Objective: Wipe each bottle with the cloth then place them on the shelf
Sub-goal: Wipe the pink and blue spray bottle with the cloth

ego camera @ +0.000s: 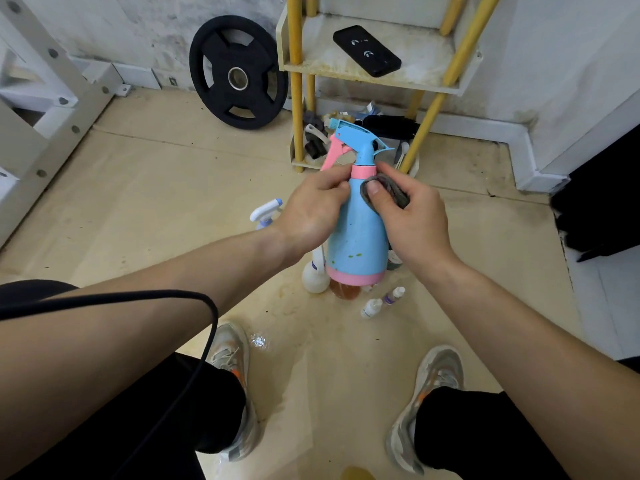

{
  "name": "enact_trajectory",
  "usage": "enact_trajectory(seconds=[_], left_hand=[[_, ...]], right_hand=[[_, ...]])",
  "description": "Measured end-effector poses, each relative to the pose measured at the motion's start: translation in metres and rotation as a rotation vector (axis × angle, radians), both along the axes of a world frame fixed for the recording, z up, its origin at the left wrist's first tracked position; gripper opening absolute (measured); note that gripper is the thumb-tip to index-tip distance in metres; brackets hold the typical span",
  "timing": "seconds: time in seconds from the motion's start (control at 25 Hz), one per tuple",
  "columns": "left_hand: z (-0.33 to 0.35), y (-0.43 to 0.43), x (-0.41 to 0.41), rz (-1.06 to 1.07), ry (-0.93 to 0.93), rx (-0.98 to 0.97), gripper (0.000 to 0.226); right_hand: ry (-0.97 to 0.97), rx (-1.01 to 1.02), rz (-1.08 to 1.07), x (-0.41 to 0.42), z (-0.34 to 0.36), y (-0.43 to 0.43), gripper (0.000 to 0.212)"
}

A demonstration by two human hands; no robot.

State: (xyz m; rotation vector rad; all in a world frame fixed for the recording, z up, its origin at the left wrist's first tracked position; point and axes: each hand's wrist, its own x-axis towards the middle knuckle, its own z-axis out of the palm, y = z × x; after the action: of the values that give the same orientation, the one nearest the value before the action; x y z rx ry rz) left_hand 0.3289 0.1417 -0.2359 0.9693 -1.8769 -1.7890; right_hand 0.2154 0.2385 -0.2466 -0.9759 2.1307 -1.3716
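Note:
A blue spray bottle (356, 233) with a pink base, collar and trigger is held upright above the floor. My left hand (313, 209) grips its neck just below the trigger. My right hand (412, 216) pinches a crumpled grey cloth (389, 190) and presses it against the bottle's upper right shoulder. On the floor below stand a white spray bottle (268, 211), a white bottle (316, 275), an amber bottle (344, 291) mostly hidden behind the blue one, and two small dropper bottles (371, 308) (394, 295). The yellow-legged shelf (346, 69) stands straight ahead.
A black phone (367, 50) lies on the shelf's tier, and clutter fills its bottom level (346, 133). A black weight plate (239, 72) leans on the wall at left. A white frame (45, 98) is far left. My shoes (232, 355) (429, 393) stand on the beige floor.

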Motion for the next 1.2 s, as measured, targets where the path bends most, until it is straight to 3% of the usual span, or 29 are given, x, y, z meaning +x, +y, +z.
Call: enact_trajectory(seconds=[0.2,0.4,0.52,0.68,0.8,0.92,1.04,1.2], left_hand=[[-0.008,0.002,0.004,0.031,0.09,-0.012,0.036],[-0.011,0.001,0.001,0.091,0.073,0.056,0.03],[-0.002,-0.012,0.005,0.006,0.074,0.199,0.033],[0.008,-0.022,0.008,-0.141,0.032,0.206,0.019],[0.008,-0.023,0.008,-0.119,0.018,0.202,0.012],[0.008,-0.025,0.007,-0.042,0.017,0.188,0.01],[0.01,-0.027,0.005,0.067,0.002,0.196,0.009],[0.015,-0.033,0.002,0.169,-0.011,0.175,0.006]], right_hand=[[-0.146,-0.083,0.051,-0.002,-0.001,-0.001,0.026],[-0.22,-0.117,0.062,-0.002,-0.001,0.0,0.025],[-0.249,-0.106,0.076,-0.005,0.001,0.0,0.023],[-0.205,-0.066,0.122,-0.002,0.008,0.001,0.026],[-0.074,-0.001,0.145,0.001,0.004,-0.001,0.022],[0.133,0.067,0.179,0.008,-0.002,-0.001,0.046],[0.345,0.107,0.22,0.019,-0.01,0.005,0.052],[0.476,0.188,0.237,0.032,-0.019,0.019,0.058]])
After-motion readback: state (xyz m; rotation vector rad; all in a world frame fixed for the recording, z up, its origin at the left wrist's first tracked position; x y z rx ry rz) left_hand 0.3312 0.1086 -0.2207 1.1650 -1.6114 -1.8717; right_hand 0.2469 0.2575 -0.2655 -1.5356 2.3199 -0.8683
